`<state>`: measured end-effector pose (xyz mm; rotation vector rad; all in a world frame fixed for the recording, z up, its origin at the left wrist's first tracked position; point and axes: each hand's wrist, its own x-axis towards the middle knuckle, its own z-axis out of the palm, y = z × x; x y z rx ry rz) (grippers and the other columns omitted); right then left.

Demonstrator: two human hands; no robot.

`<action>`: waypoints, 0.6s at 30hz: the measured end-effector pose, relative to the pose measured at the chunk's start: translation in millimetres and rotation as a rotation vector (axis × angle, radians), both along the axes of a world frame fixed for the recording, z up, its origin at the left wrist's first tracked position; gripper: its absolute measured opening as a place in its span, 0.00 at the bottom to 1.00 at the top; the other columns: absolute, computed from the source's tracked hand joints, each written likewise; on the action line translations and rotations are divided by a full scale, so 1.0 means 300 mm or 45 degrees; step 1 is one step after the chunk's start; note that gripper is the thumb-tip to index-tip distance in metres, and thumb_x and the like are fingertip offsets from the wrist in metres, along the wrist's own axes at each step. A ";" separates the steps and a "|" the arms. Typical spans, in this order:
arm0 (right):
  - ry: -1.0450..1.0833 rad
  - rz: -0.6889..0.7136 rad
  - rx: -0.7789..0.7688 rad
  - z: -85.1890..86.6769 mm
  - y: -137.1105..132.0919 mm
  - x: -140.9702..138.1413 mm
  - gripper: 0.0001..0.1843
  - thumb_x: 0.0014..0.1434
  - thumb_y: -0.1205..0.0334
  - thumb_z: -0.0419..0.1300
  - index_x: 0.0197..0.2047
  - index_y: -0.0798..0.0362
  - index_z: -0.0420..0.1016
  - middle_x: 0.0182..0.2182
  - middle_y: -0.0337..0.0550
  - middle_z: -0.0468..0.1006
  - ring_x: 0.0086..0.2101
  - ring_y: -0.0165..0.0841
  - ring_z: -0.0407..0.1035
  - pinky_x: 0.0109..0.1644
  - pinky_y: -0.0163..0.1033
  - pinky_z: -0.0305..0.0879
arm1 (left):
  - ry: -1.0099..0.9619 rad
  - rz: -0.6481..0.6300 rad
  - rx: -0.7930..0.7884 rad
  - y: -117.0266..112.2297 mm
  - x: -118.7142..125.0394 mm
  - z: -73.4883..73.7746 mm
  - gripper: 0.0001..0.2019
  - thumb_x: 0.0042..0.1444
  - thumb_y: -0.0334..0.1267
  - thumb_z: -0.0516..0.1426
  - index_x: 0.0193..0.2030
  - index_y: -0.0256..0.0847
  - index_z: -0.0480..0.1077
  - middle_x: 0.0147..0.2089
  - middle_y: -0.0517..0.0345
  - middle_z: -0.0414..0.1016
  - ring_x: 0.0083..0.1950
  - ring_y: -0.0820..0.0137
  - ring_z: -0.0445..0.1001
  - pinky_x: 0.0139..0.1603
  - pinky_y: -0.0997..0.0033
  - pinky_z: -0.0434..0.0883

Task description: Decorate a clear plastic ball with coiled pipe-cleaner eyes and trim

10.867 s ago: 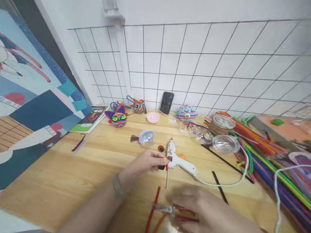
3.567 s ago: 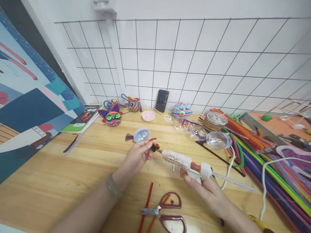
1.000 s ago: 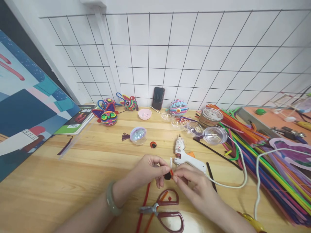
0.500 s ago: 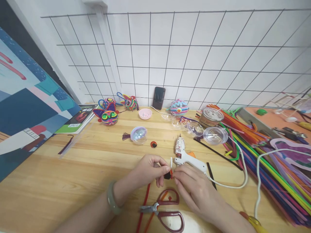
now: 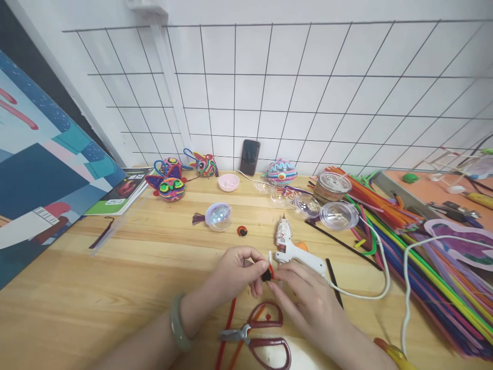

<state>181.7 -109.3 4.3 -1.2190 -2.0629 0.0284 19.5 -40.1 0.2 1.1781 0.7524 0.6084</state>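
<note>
Beside one glue gun, gripped earlier but now laid down, our left hand and right hand pinch one black-and-red piece.

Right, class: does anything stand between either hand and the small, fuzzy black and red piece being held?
Nothing visible does. The left hand pinches the black and red piece; the right hand is at its red side. The white plastic glue gun lies beyond them, the red-handled metal scissors nearer the person.
</note>
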 end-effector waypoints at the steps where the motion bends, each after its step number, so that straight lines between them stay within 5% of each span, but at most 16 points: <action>1: 0.023 -0.014 -0.001 -0.003 0.000 -0.002 0.06 0.61 0.67 0.53 0.38 0.54 0.71 0.31 0.47 0.75 0.31 0.34 0.71 0.34 0.39 0.69 | -0.016 0.020 -0.008 -0.003 0.004 0.000 0.18 0.45 0.52 0.61 0.28 0.36 0.66 0.13 0.65 0.68 0.14 0.76 0.65 0.17 0.78 0.64; 8: 0.239 -0.067 -0.127 -0.011 0.000 -0.014 0.08 0.62 0.67 0.52 0.37 0.53 0.73 0.28 0.45 0.75 0.28 0.33 0.70 0.30 0.37 0.67 | -0.064 0.134 -0.020 -0.019 0.020 0.002 0.18 0.45 0.51 0.61 0.28 0.36 0.65 0.15 0.63 0.70 0.14 0.77 0.66 0.18 0.77 0.65; 18: 0.409 -0.119 -0.379 -0.029 0.012 0.001 0.09 0.61 0.64 0.54 0.33 0.52 0.75 0.26 0.42 0.75 0.26 0.31 0.68 0.28 0.36 0.64 | -0.118 0.081 -0.003 -0.024 0.022 0.009 0.19 0.44 0.49 0.63 0.34 0.34 0.69 0.18 0.60 0.73 0.19 0.75 0.70 0.23 0.75 0.70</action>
